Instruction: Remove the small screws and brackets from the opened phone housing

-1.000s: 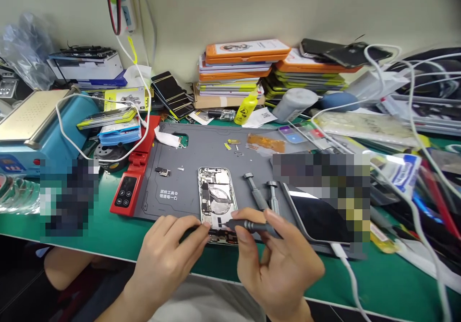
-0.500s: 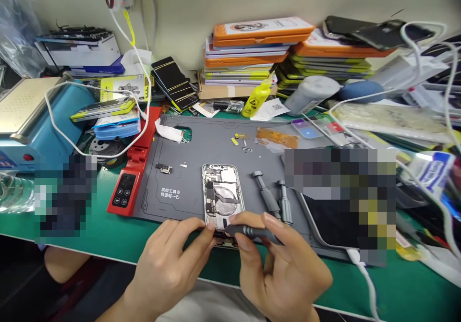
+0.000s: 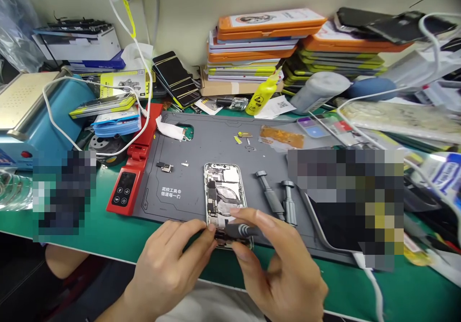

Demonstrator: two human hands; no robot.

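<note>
An opened smartphone (image 3: 225, 190) lies with its insides bare, a round coil and a dark strip showing. My left hand (image 3: 173, 255) has thumb and forefinger closed at its lower left edge; what lies between the fingertips is hidden. In my right hand (image 3: 288, 259) is a dark screwdriver (image 3: 237, 230), its front end over the phone's lower part and its tip out of sight. The thumb and forefinger stand apart around the handle, whose rear is hidden by the hand. Two more grey screwdrivers (image 3: 268, 195) rest right of the phone.
A grey work mat (image 3: 194, 183) carries small loose parts (image 3: 166, 167). Red device (image 3: 126, 187) borders it on the left. Right of it lies a dark-screened device (image 3: 331, 221) with a white cable. Orange cases (image 3: 266, 27), a yellow bottle (image 3: 262, 94) and a grey bottle (image 3: 320, 91) stand behind.
My right forefinger and thumb have spread and shifted forward along the screwdriver. The left hand keeps its place at the phone. The view has turned slightly.
</note>
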